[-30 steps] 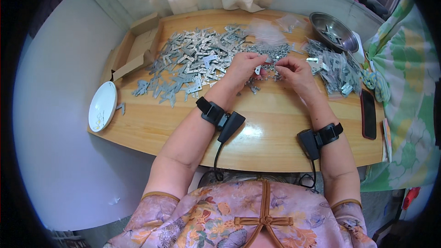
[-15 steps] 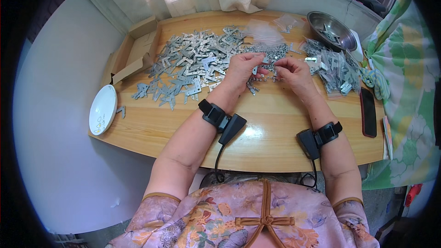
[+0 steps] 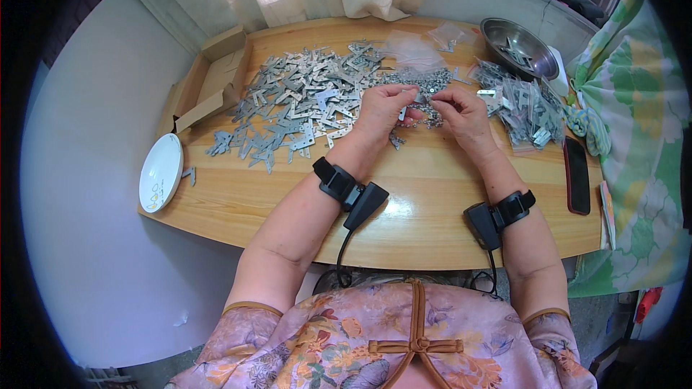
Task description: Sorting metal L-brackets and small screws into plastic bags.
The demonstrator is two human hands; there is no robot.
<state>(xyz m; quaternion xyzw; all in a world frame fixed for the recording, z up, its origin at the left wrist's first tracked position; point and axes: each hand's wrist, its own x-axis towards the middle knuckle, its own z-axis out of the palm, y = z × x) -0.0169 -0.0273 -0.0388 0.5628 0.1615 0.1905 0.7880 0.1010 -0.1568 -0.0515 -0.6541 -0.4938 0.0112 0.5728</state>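
A wooden table [image 3: 404, 194] stands below a curtained window, and a large spread of flat metal brackets [image 3: 303, 101] covers its far left part. At the near right edge of that spread, the left hand [image 3: 382, 112] and the right hand [image 3: 465, 115] meet with fingers pinched narrow on a small metal piece [image 3: 425, 99], held just above a heap of small loose hardware [image 3: 422, 86]. To the right of the spread lie a second stack of metal parts [image 3: 526, 112] and a steel bowl [image 3: 519, 47], with a dark phone [image 3: 577, 184] beyond; a white plate [image 3: 160, 171] sits to its near left.
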